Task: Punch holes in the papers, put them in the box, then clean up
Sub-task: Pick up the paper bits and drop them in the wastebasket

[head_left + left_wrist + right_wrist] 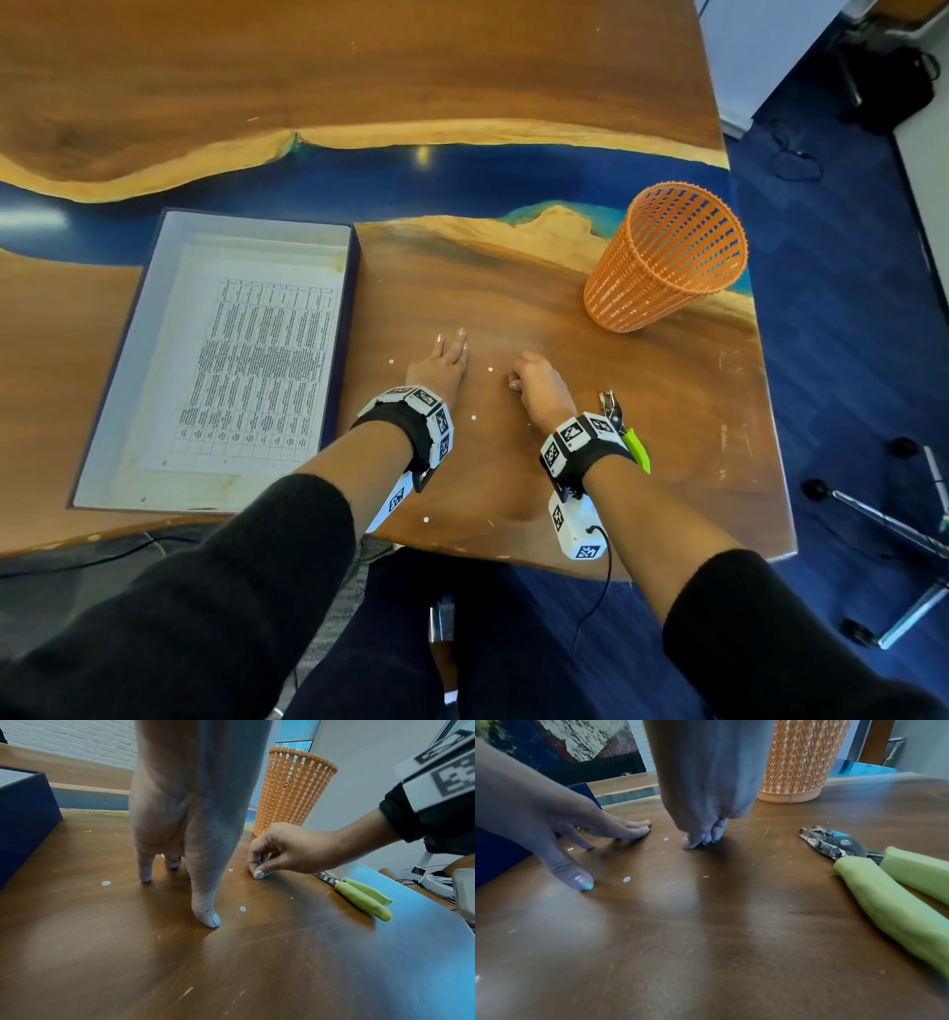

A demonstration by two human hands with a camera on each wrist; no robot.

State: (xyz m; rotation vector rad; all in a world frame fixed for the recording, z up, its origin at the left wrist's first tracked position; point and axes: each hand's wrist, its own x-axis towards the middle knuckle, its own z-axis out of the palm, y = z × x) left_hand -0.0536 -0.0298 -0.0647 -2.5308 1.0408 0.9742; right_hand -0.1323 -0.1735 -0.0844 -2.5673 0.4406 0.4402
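Paper dots [490,369] are scattered on the wooden worktop [513,288], the nearest lying between the flat, straight-fingered left hand [439,367] and the right hand [536,388], whose fingers [258,874] are pinched at the surface; whether a dot is held cannot be told. Papers [257,360] lie in the box [154,288] at left; an orange basket [667,257] stands far right.

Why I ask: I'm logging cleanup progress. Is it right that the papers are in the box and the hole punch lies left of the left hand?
Not quite. The hole punch lies by the right hand, as the head view shows. The papers are indeed in the box.
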